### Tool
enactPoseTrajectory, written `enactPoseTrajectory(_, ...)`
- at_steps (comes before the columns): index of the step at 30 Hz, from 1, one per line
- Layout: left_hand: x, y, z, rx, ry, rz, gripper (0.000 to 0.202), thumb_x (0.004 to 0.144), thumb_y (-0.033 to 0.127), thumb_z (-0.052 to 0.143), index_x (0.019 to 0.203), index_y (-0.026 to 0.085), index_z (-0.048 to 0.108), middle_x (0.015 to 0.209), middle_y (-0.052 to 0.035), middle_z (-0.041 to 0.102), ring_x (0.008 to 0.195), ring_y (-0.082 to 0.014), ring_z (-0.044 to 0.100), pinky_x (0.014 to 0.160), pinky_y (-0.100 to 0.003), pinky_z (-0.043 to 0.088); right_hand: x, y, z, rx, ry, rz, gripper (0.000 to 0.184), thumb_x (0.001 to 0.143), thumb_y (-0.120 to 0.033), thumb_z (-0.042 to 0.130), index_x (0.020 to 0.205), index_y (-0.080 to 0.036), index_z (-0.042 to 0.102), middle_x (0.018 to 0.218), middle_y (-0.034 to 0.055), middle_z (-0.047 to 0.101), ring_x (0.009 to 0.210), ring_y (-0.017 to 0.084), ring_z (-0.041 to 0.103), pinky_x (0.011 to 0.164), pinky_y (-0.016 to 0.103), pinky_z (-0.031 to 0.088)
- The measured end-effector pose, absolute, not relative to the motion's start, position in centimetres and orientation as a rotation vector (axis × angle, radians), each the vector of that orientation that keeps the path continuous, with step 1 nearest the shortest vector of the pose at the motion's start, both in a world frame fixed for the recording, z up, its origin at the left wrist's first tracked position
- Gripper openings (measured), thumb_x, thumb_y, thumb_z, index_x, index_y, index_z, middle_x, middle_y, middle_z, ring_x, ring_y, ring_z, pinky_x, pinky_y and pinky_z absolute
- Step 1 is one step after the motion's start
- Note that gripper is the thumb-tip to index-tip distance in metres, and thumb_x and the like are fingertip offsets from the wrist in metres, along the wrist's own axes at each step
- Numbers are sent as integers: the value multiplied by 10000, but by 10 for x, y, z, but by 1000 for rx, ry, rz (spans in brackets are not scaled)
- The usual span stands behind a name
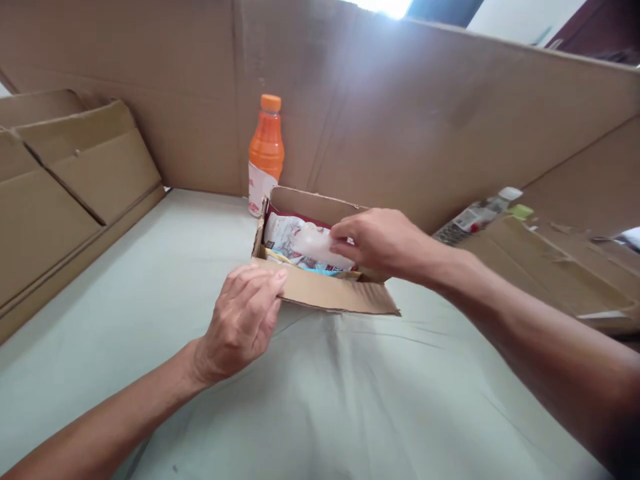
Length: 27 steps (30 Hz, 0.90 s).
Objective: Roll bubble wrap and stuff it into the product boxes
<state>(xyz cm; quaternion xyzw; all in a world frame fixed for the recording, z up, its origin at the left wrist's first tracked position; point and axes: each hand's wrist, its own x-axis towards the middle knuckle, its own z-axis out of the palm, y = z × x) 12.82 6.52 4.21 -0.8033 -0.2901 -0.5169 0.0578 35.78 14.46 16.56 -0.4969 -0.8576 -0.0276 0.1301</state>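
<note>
A small open cardboard box [327, 293] sits in the middle of a pale cloth-covered surface. Printed snack packets [283, 237] lie inside it. My right hand [380, 243] reaches over the box from the right, its fingers pinched on a small white packet [315, 243] just above the contents. My left hand [245, 320] rests at the box's near left corner, fingers curled against the front flap.
An orange drink bottle [267, 150] stands right behind the box. Tall cardboard walls [400, 113] surround the surface at the back. Flattened cardboard [75, 187] leans at the left. At the right, a clear bottle [475, 217] lies beside more cardboard [560, 273].
</note>
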Motion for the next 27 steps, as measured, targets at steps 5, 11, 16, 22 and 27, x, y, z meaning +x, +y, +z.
enactPoseTrajectory(5, 123, 70, 43, -2283, -986, -1616, 827, 829, 129, 648, 1559, 245, 277, 1357, -140, 570, 1323, -315, 503, 1113, -560, 416, 323, 165, 146, -1644, -2900, 36, 210, 811, -88, 661, 636, -203, 666, 535, -17, 604, 500, 124, 520, 520, 266, 267)
enactPoseTrajectory(11, 112, 80, 44, -2169, -1237, -1705, 830, 833, 173, 653, 1564, 265, 270, 1548, -142, 381, 1445, -341, 372, 1159, -562, 369, 380, 132, 165, -1493, -2205, 98, 134, 904, -249, 657, 987, -202, 751, 878, 6, 764, 713, 146, 667, 644, 285, 466)
enactPoseTrajectory(16, 106, 82, 30, -2270, -1662, -1871, 719, 872, 233, 634, 1525, 258, 334, 1510, -144, 431, 1382, -316, 463, 1131, -557, 417, 454, 64, 131, -1623, -1584, 6, 123, 887, -345, 671, 880, -242, 738, 817, 57, 759, 691, 179, 703, 667, 334, 546)
enactPoseTrajectory(22, 108, 80, 14, -2373, -2069, -2202, 672, 834, 308, 697, 1452, 285, 434, 1517, -112, 474, 1364, -309, 504, 1088, -517, 482, 423, 47, 54, -1560, -1772, 604, 573, 799, -307, 686, 1339, -169, 553, 1301, 144, 673, 1039, 241, 697, 715, 317, 576)
enactPoseTrajectory(27, 139, 87, 14, -2293, -2284, -2209, 509, 736, 355, 722, 1211, 232, 589, 1202, -72, 657, 1188, -294, 611, 1012, -488, 526, 407, 53, 51, -1636, -1673, 654, 456, 837, -280, 622, 1279, -175, 580, 1128, 78, 724, 822, 184, 667, 743, 315, 539)
